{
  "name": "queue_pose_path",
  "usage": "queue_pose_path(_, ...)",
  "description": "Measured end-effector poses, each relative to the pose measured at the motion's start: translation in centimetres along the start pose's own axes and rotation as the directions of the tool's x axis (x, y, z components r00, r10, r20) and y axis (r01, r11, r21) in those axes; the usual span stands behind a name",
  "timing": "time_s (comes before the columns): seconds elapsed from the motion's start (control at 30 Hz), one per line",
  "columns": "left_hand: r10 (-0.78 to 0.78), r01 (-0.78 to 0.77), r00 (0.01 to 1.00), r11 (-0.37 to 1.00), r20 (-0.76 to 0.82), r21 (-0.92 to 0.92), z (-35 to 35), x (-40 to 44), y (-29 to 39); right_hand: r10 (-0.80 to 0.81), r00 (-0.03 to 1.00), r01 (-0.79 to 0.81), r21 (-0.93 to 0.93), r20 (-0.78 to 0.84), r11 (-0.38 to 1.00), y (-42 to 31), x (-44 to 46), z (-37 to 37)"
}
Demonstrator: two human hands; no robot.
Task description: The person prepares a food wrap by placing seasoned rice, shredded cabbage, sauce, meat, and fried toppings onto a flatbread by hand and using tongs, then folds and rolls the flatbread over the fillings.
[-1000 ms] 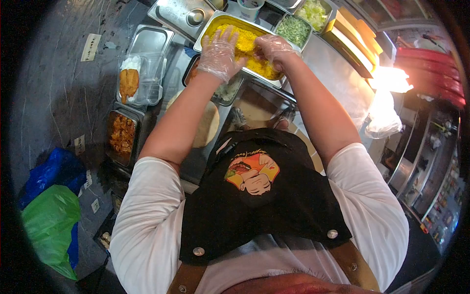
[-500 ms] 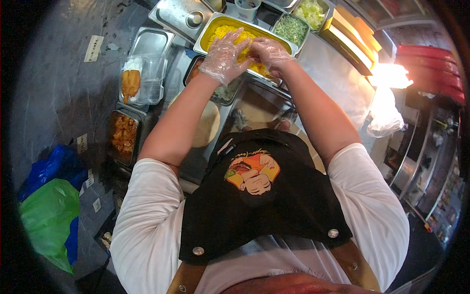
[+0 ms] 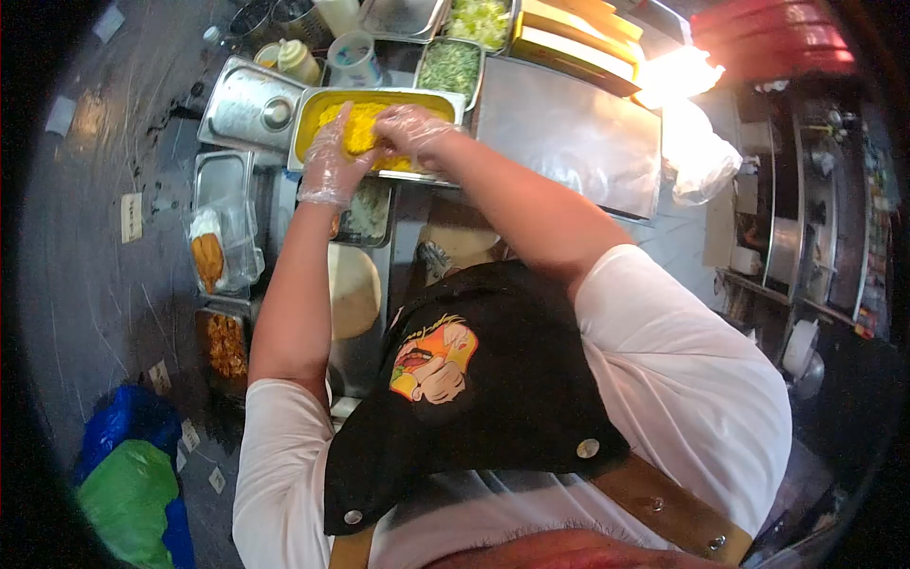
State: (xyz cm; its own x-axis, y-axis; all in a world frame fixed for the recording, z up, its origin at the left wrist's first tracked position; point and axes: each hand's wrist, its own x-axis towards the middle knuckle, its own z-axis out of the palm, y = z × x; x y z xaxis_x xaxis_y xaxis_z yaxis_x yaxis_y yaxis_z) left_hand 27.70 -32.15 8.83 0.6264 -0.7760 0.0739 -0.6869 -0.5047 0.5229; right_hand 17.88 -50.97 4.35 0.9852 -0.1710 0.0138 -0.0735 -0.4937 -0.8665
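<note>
Both my hands wear clear plastic gloves and work over a metal pan (image 3: 447,106) of yellow rice (image 3: 406,163). My left hand (image 3: 334,163) cups a bright yellow clump of the rice (image 3: 360,131), its fingers along the left side and thumb beneath. Curled against the clump's right side is my right hand (image 3: 413,131); its fingertips are partly hidden. Just below the pan, a tray of pale shredded food (image 3: 366,216) is partly covered by my left wrist. A round flatbread (image 3: 354,289) lies beside my left forearm.
A clear takeaway box (image 3: 242,242) with white rice and a fried piece stands at left, above a tray of reddish food (image 3: 226,343). A metal lid (image 3: 242,112) touches the pan's left side. Behind are chopped greens (image 3: 450,68), shredded lettuce (image 3: 479,21) and a plastic tub (image 3: 353,59).
The camera view has shifted, so the pan appears farther left and lower. My left hand has gone from lying spread on the rice to gripping a clump, with my right hand against it.
</note>
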Motion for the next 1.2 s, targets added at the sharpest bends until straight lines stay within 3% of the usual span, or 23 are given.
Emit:
queue_pose_path(0.13, 0.067, -0.068, 0.992, 0.998, -0.106, -0.012, 0.8, 0.3, -0.2, -0.084, 0.996, 0.09, -0.166, 0.042, 0.982, 0.8, 0.3, -0.1)
queue_pose_path(0.17, 0.051, -0.056, 0.993, 0.997, -0.108, -0.044, 0.7, 0.5, 0.3, -0.281, 0.951, 0.308, -0.453, 0.128, 0.836, 1.3, 0.2, -0.8)
queue_pose_path(0.2, 0.034, -0.042, 0.994, 0.996, -0.105, -0.075, 0.5, 0.4, 0.9, -0.05, 0.995, 0.066, -0.193, 0.085, 0.979, 1.4, 0.6, -0.3)
queue_pose_path(0.23, 0.012, -0.022, 0.995, 0.995, -0.101, -0.1, 0.3, 0.2, 1.1, 0.095, 0.987, -0.088, -0.057, 0.133, 0.994, 0.1, 0.5, -1.3)
queue_pose_path(0.3, 0.057, -0.064, 0.99, 0.997, -0.125, -0.05, 0.2, 0.3, 0.2, 0.379, 0.899, -0.419, 0.179, 0.221, 0.89, -2.9, 0.0, -3.3)
queue_pose_path(0.43, 0.075, -0.08, 0.971, 0.997, -0.227, -0.015, 1.4, 0.7, -1.6, 0.362, 0.929, -0.369, 0.142, 0.072, 0.918, -5.8, -4.4, -8.8)
queue_pose_path(0.5, -0.06, 0.059, 0.987, 0.998, -0.148, -0.008, 0.9, 0.7, -1.4, 0.343, 0.93, -0.365, 0.23, 0.134, 0.902, -5.4, -7.9, -12.5)
queue_pose_path(0.57, -0.101, 0.098, 0.985, 0.995, -0.139, -0.028, 1.0, 0.8, -1.0, 0.336, 0.939, -0.343, 0.254, 0.072, 0.904, -2.1, -13.1, -16.3)
queue_pose_path(0.63, -0.129, 0.125, 0.979, 0.992, -0.155, -0.033, 1.4, 0.8, -1.5, 0.512, 0.859, -0.456, 0.49, 0.024, 0.743, 2.1, -19.9, -20.7)
queue_pose_path(0.7, -0.188, 0.191, 0.967, 0.982, -0.17, 0.001, 2.0, 1.5, -1.9, 0.723, 0.689, -0.532, 0.636, -0.06, 0.56, 7.7, -27.5, -25.9)
queue_pose_path(0.73, -0.226, 0.234, 0.957, 0.972, -0.181, 0.024, 2.4, 1.6, -1.6, 0.786, 0.6, -0.464, 0.735, -0.15, 0.494, 10.9, -32.9, -28.2)
queue_pose_path(0.77, -0.249, 0.254, 0.953, 0.967, -0.172, 0.007, 2.9, 2.0, -0.8, 0.784, 0.52, -0.342, 0.758, -0.339, 0.555, 13.9, -38.3, -30.0)
queue_pose_path(0.8, -0.289, 0.293, 0.942, 0.956, -0.173, 0.002, 3.0, 2.3, -0.1, 0.765, 0.563, -0.267, 0.808, -0.312, 0.526, 21.0, -44.5, -31.9)
queue_pose_path(0.87, -0.397, 0.39, 0.886, 0.917, -0.24, -0.079, 3.4, 1.7, -1.1, 0.548, 0.833, 0.049, 0.996, -0.082, 0.074, 28.7, -53.1, -36.5)
queue_pose_path(0.9, -0.452, 0.395, 0.861, 0.883, -0.233, -0.255, 3.4, 1.6, 0.3, 0.816, 0.482, -0.104, 0.904, -0.319, 0.415, 23.9, -53.6, -37.0)
queue_pose_path(0.93, -0.506, 0.381, 0.833, 0.818, -0.225, -0.43, 3.3, 1.5, 2.0, 0.86, 0.454, -0.18, 0.921, -0.235, 0.347, 23.5, -54.3, -38.7)
queue_pose_path(0.97, -0.558, 0.351, 0.801, 0.731, -0.216, -0.584, 3.1, 1.4, 4.1, 0.909, 0.414, -0.432, 0.889, 0.043, 0.155, 24.9, -53.8, -41.1)
queue_pose_path(1.0, -0.518, 0.368, 0.793, 0.826, -0.319, -0.426, 2.5, 0.9, 3.7, 0.952, 0.303, -0.615, 0.757, -0.03, 0.22, 22.4, -51.4, -41.0)
queue_pose_path(1.03, -0.458, 0.386, 0.797, 0.887, -0.392, -0.251, 2.0, 1.0, 3.1, 0.991, 0.134, -0.85, 0.516, 0.017, 0.106, 13.8, -45.7, -42.3)
queue_pose_path(1.07, -0.39, 0.4, 0.812, 0.914, -0.435, -0.073, 1.8, -0.4, 3.5, 0.982, 0.188, -0.898, 0.409, 0.02, 0.164, 15.5, -45.5, -41.9)
queue_pose_path(1.1, -0.341, 0.428, 0.806, 0.9, -0.484, 0.078, 0.3, -1.0, 6.9, 0.927, 0.36, -0.858, 0.428, 0.105, 0.285, 17.3, -45.4, -41.4)
queue_pose_path(1.13, -0.268, 0.411, 0.818, 0.892, -0.509, 0.189, -0.4, -1.8, 6.1, 0.872, 0.451, -0.853, 0.379, 0.19, 0.359, 17.5, -43.8, -40.6)
queue_pose_path(1.2, -0.316, 0.456, 0.794, 0.875, -0.52, 0.164, -2.5, -3.9, 8.0, 0.73, 0.608, -0.793, 0.267, 0.312, 0.547, 15.9, -40.1, -38.8)
